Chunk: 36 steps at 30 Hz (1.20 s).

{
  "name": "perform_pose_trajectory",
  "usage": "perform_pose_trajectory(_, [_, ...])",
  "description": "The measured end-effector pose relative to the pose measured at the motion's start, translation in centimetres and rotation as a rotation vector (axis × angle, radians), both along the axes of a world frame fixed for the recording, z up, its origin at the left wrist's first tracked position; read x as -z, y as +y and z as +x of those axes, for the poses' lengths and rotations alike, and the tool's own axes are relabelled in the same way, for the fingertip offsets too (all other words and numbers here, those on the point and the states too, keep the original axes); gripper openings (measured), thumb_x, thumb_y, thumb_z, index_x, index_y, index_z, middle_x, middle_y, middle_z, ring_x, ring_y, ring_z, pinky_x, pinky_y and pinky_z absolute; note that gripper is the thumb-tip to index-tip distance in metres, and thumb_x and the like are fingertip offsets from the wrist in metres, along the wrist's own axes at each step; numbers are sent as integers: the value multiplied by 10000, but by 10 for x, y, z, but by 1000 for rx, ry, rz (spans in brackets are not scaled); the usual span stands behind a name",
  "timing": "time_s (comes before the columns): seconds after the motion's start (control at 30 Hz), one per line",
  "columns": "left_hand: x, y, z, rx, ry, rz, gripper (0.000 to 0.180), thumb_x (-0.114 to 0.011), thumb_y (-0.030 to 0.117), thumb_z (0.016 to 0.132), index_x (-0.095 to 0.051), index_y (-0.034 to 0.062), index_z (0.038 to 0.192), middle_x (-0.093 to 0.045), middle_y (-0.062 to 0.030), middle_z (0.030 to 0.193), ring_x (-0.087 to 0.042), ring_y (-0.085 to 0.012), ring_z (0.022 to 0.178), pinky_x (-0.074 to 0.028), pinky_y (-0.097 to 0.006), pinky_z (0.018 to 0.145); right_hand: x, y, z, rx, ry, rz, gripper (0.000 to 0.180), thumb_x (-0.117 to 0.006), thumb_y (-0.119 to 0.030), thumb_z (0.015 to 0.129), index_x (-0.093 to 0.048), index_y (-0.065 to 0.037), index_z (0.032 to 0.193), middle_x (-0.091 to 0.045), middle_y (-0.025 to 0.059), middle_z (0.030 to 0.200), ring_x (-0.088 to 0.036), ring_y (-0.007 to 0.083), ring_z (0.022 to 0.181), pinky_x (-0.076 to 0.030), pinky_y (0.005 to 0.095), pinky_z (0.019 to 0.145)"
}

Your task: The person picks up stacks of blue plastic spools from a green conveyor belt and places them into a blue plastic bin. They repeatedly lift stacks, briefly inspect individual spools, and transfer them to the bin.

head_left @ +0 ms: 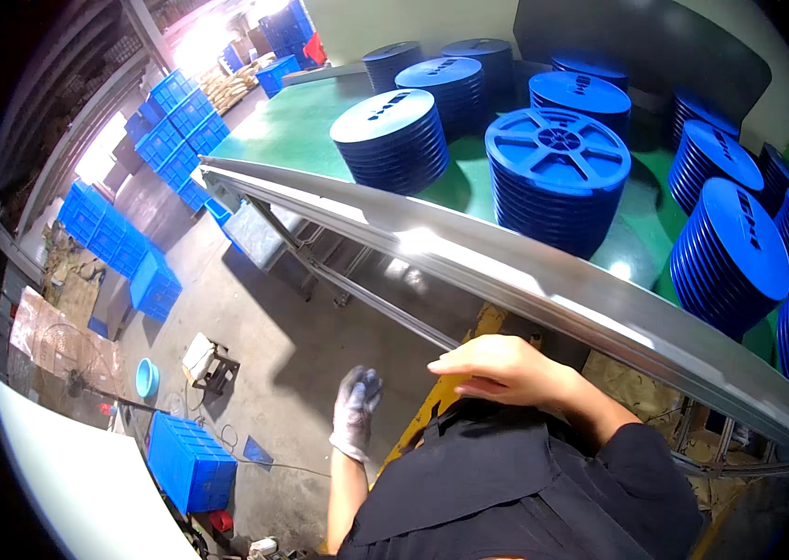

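Closest to the hands among the reels, the spoked stack point(558, 183) stands upright on the green table point(273, 131), just behind its metal rail point(507, 273). Its top face shows a small hub and broad spokes with openings between them; its side is ribbed by many thin blue rims laid one on another.

Judging by the gloss, these are stiff, smooth plastic: one reel is probably light, a whole stack a good deal heavier and apt to slide apart if tipped. Both palms low on opposite sides would seem the safest hold for several at once; for a single reel, the outer rim or a spoke opening. Thin rims could chip if knocked against the rail.

To its left is a stack with a flatter, slotted top point(390, 140); to its right, another of that kind point(729, 257) looks tilted, though the lens bends things there. More stacks stand behind.

Below the rail, apart from every stack, is the bare right hand point(497, 367), fingers nearly straight and together, with nothing seen in it. The gloved left hand point(354, 408) hangs lower over the floor, fingers loosely bent; whether it holds anything I cannot tell.

Farther out on the left are a stool point(210, 366), a basin point(147, 377) and piled blue crates point(100, 224).
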<state>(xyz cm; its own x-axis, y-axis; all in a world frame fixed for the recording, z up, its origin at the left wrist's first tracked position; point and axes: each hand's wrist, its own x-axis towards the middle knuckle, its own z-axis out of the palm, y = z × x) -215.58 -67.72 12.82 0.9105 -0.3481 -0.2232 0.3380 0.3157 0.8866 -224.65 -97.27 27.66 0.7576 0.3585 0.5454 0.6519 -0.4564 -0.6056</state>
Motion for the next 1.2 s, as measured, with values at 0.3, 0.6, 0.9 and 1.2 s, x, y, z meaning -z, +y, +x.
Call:
perform_pose_trajectory(0.3, [-226,-187,112,713,-257,-716,576,-430,369,944,-280,47,1397,-353,-195,1397,-337,-299,1306,-255,-463,1096,-92,-61,-14,761,-408,945,476,-427,-370,951,-406,-79,1327,-446,123,1353,-364,253,1298,-263,398,1049])
perform_pose_trajectory(0.6, [-241,-322,158,1012,299,-168,754,-391,603,891,-289,63,1407,-312,-151,1455,-215,-264,1374,-103,-373,1135,-95,-95,37,1077,151,1344,569,-369,-541,937,-489,-112,1291,-505,78,1305,-429,215,1211,-258,388,1052])
perform_pose_trajectory(0.9, [-228,-348,152,843,-133,-298,719,-381,607,895,-418,49,1346,-479,-84,1333,-438,-196,1185,-293,-305,1033,-113,-50,69,1170,-271,1308,555,-365,-445,961,-406,-42,1340,-464,115,1345,-444,255,1220,-316,391,1049])
perform_pose_trajectory(1.2, [-344,-252,254,839,-509,-807,505,-469,410,924,-452,34,1260,-531,-114,1231,-504,-235,1122,-388,-385,967,-203,-4,174,758,-449,1161,488,-313,-379,991,-439,-15,1291,-498,130,1307,-486,258,1181,-343,422,1039])
